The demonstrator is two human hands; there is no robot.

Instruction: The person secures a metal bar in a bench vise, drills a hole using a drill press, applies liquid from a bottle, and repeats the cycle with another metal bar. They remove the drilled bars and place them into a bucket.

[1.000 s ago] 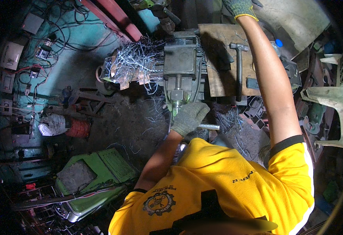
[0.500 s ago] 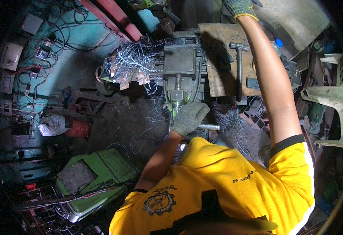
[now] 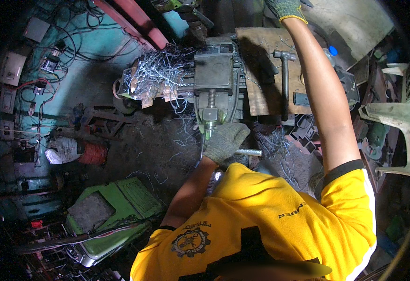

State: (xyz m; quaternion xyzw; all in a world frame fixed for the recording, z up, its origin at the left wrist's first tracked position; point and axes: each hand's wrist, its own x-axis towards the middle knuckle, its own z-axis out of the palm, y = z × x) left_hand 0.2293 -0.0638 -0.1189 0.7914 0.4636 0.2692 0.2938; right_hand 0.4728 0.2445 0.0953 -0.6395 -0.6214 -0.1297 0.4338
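Observation:
My left hand (image 3: 226,141), in a grey knit glove, is closed around the vise handle at the near end of the machine vise (image 3: 213,70). A bare stretch of the metal handle (image 3: 249,152) sticks out to the right of the glove. The vise screw (image 3: 211,99) runs from the handle's end to the jaw block. My right arm reaches far forward; my right hand (image 3: 287,10), in a dark glove with a yellow cuff, is cut off by the top edge. Its fingers are mostly out of view, so what it touches is hidden.
Curly metal shavings (image 3: 160,72) heap left of the vise. A hammer (image 3: 285,84) and a dark flat phone-like object (image 3: 301,99) lie on the brown board (image 3: 261,103) to the right. A drill chuck (image 3: 197,29) hangs beyond. A green machine (image 3: 120,206) stands lower left, a white plastic chair (image 3: 397,114) at right.

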